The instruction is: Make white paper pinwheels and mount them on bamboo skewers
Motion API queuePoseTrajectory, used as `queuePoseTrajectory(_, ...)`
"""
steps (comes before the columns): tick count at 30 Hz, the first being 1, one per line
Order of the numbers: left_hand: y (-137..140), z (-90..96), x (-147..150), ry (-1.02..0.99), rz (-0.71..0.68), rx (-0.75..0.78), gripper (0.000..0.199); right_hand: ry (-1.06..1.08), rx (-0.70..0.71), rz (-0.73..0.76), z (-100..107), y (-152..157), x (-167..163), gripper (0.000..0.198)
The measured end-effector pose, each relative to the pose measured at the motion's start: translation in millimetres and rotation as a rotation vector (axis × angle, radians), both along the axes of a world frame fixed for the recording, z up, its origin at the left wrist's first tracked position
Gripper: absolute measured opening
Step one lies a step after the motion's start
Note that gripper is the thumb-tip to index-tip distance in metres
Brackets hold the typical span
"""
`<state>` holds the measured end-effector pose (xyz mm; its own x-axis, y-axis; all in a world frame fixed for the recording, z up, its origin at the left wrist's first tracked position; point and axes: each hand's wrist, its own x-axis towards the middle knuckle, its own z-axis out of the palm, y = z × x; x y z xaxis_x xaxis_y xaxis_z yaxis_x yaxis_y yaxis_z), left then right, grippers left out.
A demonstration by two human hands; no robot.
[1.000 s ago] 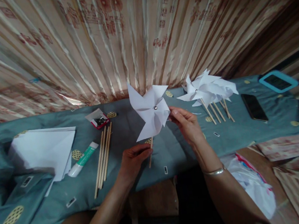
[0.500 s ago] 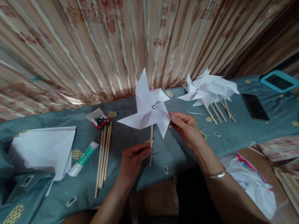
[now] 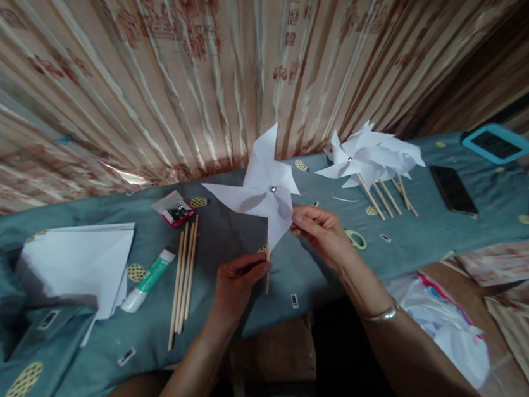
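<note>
Left hand [image 3: 236, 284] had a closed thumb-and-finger pinch on the stick [image 3: 268, 271], holding the paper pinwheel [image 3: 267, 179] roughly upright above the table [image 3: 310, 285], near its middle. Right hand [image 3: 318, 230] had thumb and fingertips nearly together at the lower blade's edge; couldn't tell if gripping or just touching. Shiny pin [image 3: 273, 189] already sat at the center, so step read as a spin check. Next move called for a steady stick and a light push, no blade creasing.
</note>
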<state>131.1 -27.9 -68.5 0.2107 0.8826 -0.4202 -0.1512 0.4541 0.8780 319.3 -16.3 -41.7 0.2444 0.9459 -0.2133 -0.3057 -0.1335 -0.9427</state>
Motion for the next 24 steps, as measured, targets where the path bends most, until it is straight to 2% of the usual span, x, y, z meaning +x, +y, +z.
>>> queuePoseTrajectory(7, 0, 0.2, 3, -0.019, -0.004, 0.032, 0.018, -0.003, 0.025, 0.201, 1, -7, -21, 0.036)
queuePoseTrajectory(12, 0, 0.7, 7, -0.043, -0.004, 0.041, 0.021, -0.038, -0.026, 0.12, -7, -10, -38, 0.035)
queuePoseTrajectory(15, -1, 2.6, 8, -0.065, 0.01, 0.032, 0.026, -0.066, -0.013, 0.068, -6, -9, -37, 0.036)
queuePoseTrajectory(19, -1, 6.1, 8, -0.07, 0.045, 0.037, 0.033, -0.229, 0.068, -0.029, 2, -2, -8, 0.035)
queuePoseTrajectory(24, -2, 11.0, 5, -0.104, 0.061, 0.04, 0.032, -0.661, 0.062, -0.15, 18, 13, 68, 0.046)
